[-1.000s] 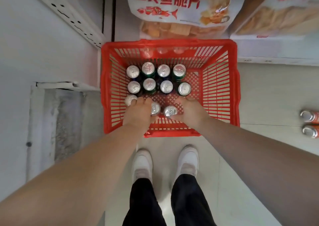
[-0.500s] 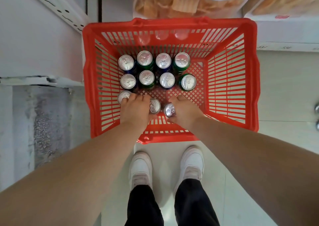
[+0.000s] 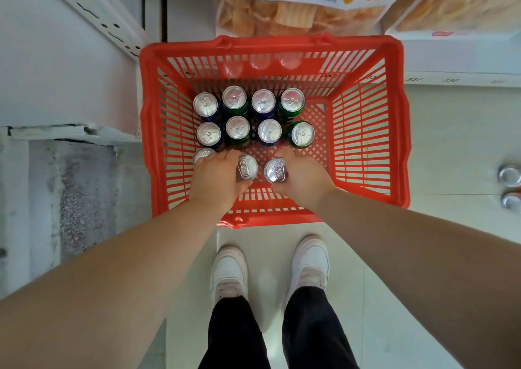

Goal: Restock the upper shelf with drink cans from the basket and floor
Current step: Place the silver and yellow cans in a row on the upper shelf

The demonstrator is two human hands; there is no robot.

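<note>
**Left hand [image 3: 217,178] and right hand [image 3: 306,178] each grip a can in the red basket [image 3: 267,46]**

Far left, a white perforated shelf post [image 3: 93,11] slants up beside the basket. The left hand reaches into the basket's near end, fingers curled round a tilted can [image 3: 247,167] whose silver top leans toward the middle. A half-hidden can top [image 3: 203,154] peeks out at its fingertips; it may be touching them, but the view is too crowded to tell. Just to the right, the right hand wraps a second tilted can [image 3: 275,170], so the two tops sit almost side by side. Beyond both hands, eight cans [image 3: 237,127], blue and green, stand upright in two rows of four toward the basket's left. The basket rests on the pale floor [image 3: 456,143], with snack bags [image 3: 296,11] on the low shelf behind it and white shoes [image 3: 229,274] below. At the far right edge, two more cans [image 3: 509,175] sit on the floor, well apart from the basket.
</note>
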